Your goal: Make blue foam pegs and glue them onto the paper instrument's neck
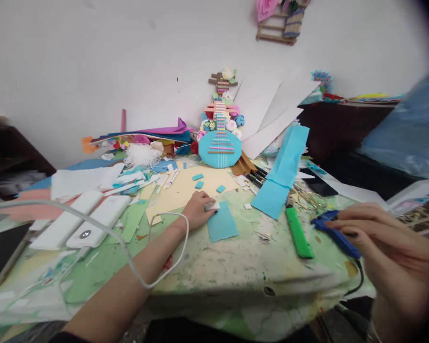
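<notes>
Blue paper (223,227) sits mid-frame, left grip (200,209) pinching a white piece (210,206) at its edge, prob for steadiness, right grip (382,240) holding a blue tool (343,240) lower right.

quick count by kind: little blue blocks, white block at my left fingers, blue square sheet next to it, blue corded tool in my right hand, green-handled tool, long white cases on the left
Little blue blocks: 3
White block: 1
Blue square sheet: 1
Blue corded tool: 1
Green-handled tool: 1
Long white cases: 2
Total: 9
</notes>
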The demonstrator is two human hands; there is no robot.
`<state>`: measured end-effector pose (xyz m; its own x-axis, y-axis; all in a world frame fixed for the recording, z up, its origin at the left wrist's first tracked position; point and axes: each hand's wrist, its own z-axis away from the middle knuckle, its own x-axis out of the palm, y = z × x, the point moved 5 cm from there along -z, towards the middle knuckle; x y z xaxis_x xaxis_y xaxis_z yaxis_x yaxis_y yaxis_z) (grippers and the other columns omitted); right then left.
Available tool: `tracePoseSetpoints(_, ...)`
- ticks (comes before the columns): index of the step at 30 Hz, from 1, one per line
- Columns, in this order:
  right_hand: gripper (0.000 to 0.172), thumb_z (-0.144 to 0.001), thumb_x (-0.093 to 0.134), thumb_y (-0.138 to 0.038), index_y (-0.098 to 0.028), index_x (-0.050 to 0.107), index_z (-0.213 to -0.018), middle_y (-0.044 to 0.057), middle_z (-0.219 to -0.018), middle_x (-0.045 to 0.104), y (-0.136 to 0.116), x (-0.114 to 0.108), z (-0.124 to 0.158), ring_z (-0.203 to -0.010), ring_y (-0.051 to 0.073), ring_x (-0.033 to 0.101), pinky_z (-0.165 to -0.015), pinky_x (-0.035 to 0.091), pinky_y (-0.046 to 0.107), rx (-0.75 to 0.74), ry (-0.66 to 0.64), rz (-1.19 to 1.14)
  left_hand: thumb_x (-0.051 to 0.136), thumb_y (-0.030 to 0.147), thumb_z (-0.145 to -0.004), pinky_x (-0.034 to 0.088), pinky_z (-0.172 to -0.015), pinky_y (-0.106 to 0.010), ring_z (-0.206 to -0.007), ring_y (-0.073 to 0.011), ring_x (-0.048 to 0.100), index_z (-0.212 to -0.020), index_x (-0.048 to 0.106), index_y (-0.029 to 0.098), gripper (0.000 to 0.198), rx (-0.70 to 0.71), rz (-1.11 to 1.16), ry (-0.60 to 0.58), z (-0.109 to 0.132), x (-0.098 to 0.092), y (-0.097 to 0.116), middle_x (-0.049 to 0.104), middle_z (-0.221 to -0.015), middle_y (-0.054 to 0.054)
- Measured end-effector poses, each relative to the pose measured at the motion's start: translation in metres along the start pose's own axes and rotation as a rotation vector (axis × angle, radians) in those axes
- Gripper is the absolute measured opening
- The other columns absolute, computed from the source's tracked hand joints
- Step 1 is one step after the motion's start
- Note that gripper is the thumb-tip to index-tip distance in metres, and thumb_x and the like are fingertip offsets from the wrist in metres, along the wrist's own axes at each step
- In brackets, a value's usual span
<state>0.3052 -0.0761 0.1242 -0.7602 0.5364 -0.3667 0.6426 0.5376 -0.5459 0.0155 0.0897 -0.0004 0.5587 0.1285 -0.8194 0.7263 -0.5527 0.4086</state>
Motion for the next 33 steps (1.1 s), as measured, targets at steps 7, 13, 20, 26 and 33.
tracePoseSetpoints(7, 0.035, -0.083, 0.045, -0.045, -0.024, 0.063, -0.104, 0.014, -0.1, 0.066, 0.108, -0.059, 0.05, -0.102, 0.032, 0.059, -0.09, 0.044, 0.043, 0.069, 0.038, 0.845, 0.06, 0.022, -0.071, 0.044, -0.082, -0.038, -0.085, -0.0249, 0.056, -0.087, 0.073, 0.017, 0.022, -0.04, 0.034, -0.023, -0.003, 0.0, -0.002, 0.063, -0.085, -0.011)
tracePoseSetpoints(13, 0.05, -0.078, 0.04, -0.058, -0.018, 0.062, -0.097, 0.021, -0.101, 0.065, 0.183, -0.049, 0.063, -0.094, 0.04, 0.061, -0.074, 0.048, 0.051, 0.348, -0.203, 1.036, 0.063, 0.02, -0.066, 0.044, -0.076, -0.035, -0.077, -0.0211, 0.058, -0.081, 0.074, 0.019, 0.018, -0.091, 0.113, -0.034, -0.004, -0.005, -0.003, 0.067, -0.08, -0.007)
tracePoseSetpoints(20, 0.034, -0.077, 0.051, -0.054, -0.022, 0.058, -0.087, 0.016, -0.081, 0.062, 0.184, -0.031, 0.06, -0.08, 0.034, 0.061, -0.071, 0.047, 0.042, 0.343, -0.286, 0.967, 0.064, 0.029, -0.071, 0.047, -0.072, -0.031, -0.078, -0.0179, 0.06, -0.085, 0.072, 0.017, 0.02, -0.179, 0.329, 0.049, -0.004, -0.012, -0.003, 0.07, -0.087, -0.007)
tracePoseSetpoints(26, 0.032, -0.086, 0.038, -0.043, -0.018, 0.053, -0.098, 0.021, -0.096, 0.056, 0.181, -0.033, 0.066, -0.092, 0.036, 0.059, -0.074, 0.046, 0.045, 0.328, -0.268, 0.942, 0.077, 0.032, -0.059, 0.047, -0.069, -0.026, -0.068, -0.0125, 0.06, -0.082, 0.071, 0.013, 0.03, -0.428, 1.047, 0.103, -0.004, -0.011, -0.007, 0.069, -0.076, -0.004)
tracePoseSetpoints(33, 0.027, -0.073, 0.055, -0.042, -0.021, 0.055, -0.09, 0.015, -0.088, 0.059, 0.17, -0.053, 0.065, -0.091, 0.035, 0.059, -0.079, 0.045, 0.047, 0.435, -0.107, 0.622, 0.081, 0.034, -0.051, 0.049, -0.068, -0.03, -0.062, -0.0113, 0.059, -0.079, 0.068, 0.011, 0.038, -0.511, 1.341, 0.08, -0.001, -0.01, 0.004, 0.066, -0.067, -0.004)
